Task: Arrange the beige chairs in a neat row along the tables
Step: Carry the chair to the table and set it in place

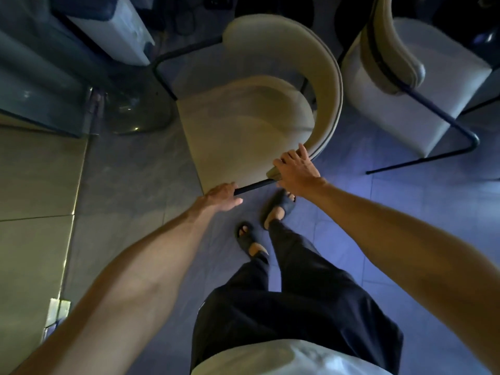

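Beige chair [243, 125] stands on the tiled floor [135, 185] beside a glass table [40, 85], a second chair [422, 85] to its right. Left hand [223, 196] wraps the dark frame bar [254, 185]; right hand [296, 171] clasps the curved backrest's end, apparently to steer it into line.

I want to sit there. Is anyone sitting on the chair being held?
No, the chair seat is bare while the left hand and right hand hold it.

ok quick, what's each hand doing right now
Left hand: closed around the dark frame bar of the beige chair.
Right hand: gripping the end of that chair's curved backrest.
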